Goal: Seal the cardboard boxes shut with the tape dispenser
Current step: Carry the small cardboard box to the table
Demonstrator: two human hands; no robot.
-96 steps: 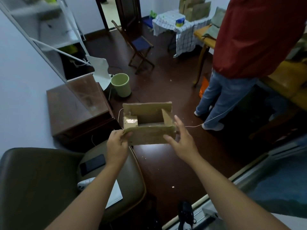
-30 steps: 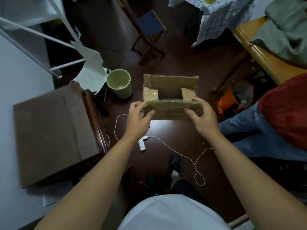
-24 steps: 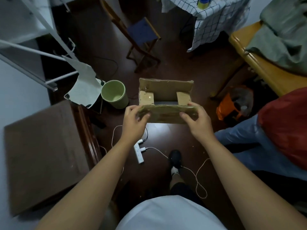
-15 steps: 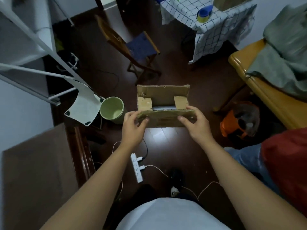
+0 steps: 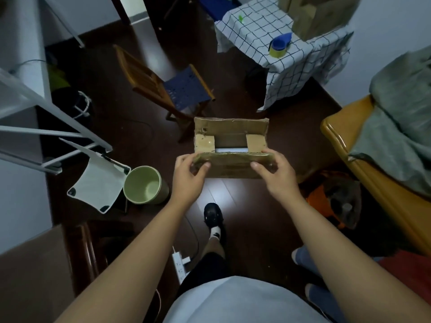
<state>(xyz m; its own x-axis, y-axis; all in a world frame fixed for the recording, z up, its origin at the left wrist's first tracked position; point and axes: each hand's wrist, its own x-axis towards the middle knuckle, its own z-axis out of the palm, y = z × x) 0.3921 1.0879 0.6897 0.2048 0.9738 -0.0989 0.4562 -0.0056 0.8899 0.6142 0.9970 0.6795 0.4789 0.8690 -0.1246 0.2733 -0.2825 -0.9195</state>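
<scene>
I hold a small cardboard box (image 5: 229, 167) in the air in front of me, above the dark floor. Its far flap stands up, the two side flaps are folded in, and the near flap is bent over towards them with a gap left. My left hand (image 5: 190, 177) grips the box's left end, thumb on the near flap. My right hand (image 5: 276, 173) grips the right end the same way. A blue and yellow tape dispenser (image 5: 279, 45) sits on the checked-cloth table (image 5: 279, 75) at the far right, well beyond my hands. More cardboard boxes (image 5: 319, 15) stand behind it.
A folding chair with a blue seat (image 5: 172, 87) stands ahead of the box. A green bucket (image 5: 144, 188) and a white panel (image 5: 98, 183) lie to the left. A power strip (image 5: 179, 264) lies on the floor. A wooden bench with grey cloth (image 5: 384, 145) runs along the right. Another person's legs (image 5: 312, 259) are at lower right.
I have stepped forward with the box, so the table and tape dispenser now appear nearer. Both hands now grip the box ends, and the near flap is bent further over the opening.
</scene>
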